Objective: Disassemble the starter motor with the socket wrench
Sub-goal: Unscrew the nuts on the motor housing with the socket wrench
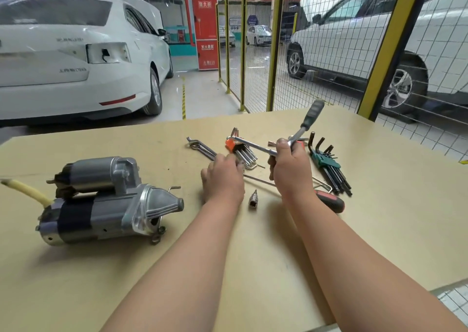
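- Head view puts the starter motor (106,200) on its side toward the left edge of the tabletop (253,268), nose cone pointing to the middle, a yellow cable trailing off its rear. Nothing touches it, and I see no fastener loosened yet.
- Right hand (291,169) is closed around the head end of the socket wrench (301,131), lifted clear of the tabletop with the dark handle angled up and away. I judge it is held by the head so a socket can be fitted to the drive.
- Left hand (224,177) lies knuckles-up among the tools near the far edge, fingers curled down by the orange-holder hex key set (243,152); I cannot tell whether it grips anything.
- One loose socket (253,201) lies between my forearms, within easy reach, likely the next piece needed.
- Beyond the right hand, the green-holder hex key set (329,164) fans out, and a red-handled screwdriver (329,201) lies partly hidden under the wrist.
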A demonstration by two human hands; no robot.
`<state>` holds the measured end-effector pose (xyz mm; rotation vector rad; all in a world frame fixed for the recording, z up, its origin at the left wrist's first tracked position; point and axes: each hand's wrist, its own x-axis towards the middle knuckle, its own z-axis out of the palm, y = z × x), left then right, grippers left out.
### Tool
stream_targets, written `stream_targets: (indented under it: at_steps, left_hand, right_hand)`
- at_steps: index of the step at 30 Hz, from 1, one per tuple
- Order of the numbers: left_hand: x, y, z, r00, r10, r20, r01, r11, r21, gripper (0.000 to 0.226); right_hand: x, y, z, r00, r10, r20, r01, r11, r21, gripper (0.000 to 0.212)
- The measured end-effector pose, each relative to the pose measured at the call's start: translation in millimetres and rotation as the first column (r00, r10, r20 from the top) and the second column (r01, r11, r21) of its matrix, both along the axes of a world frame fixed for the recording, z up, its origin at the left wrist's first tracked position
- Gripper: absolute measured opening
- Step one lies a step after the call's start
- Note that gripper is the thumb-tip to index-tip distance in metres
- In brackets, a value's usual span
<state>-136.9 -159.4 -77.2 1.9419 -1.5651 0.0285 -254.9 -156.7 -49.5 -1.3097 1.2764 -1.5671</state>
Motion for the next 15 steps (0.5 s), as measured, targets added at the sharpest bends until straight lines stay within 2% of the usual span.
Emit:
stream_targets:
  at_steps: [2,4,6,8,10,15]
  left_hand:
    - [-7.4,4.3,3.6,0.971,-0.105,-0.216,0.061,0.978,-0.201,0.022]
    - [-9.6,13.1,8.9,0.894,-0.22,-0.391,0.068,0.928,-0.367,0.016]
    - [-5.1,25.6,15.1,0.826,-0.298,-0.478,0.099,0.912,-0.398,0.005]
    - [7.0,41.9,22.8,0.773,-0.335,-0.539,0.134,0.916,-0.378,0.009]
    - [25.4,65.9,28.7,0.767,-0.388,-0.511,0.197,0.9,-0.388,0.01]
    - [58.9,126.4,28.2,0.87,-0.441,-0.221,0.333,0.856,-0.396,0.01]
  right_hand:
    - [-1.0,-1.0,0.0,1.0,-0.007,0.01,0.007,1.0,0.008,0.024]
    - [-3.0,-2.0,-0.9,1.0,-0.003,0.012,0.003,1.0,0.009,0.023]
    - [-4.4,-3.2,-1.3,0.999,0.034,0.039,-0.034,0.999,0.006,0.022]
    - [-4.5,-3.1,-0.8,0.989,0.102,0.111,-0.103,0.995,0.002,0.021]
    - [-3.1,-0.8,1.5,0.964,0.183,0.191,-0.186,0.983,-0.002,0.017]
    - [4.4,10.1,7.3,0.872,0.361,0.331,-0.379,0.925,-0.011,0.013]
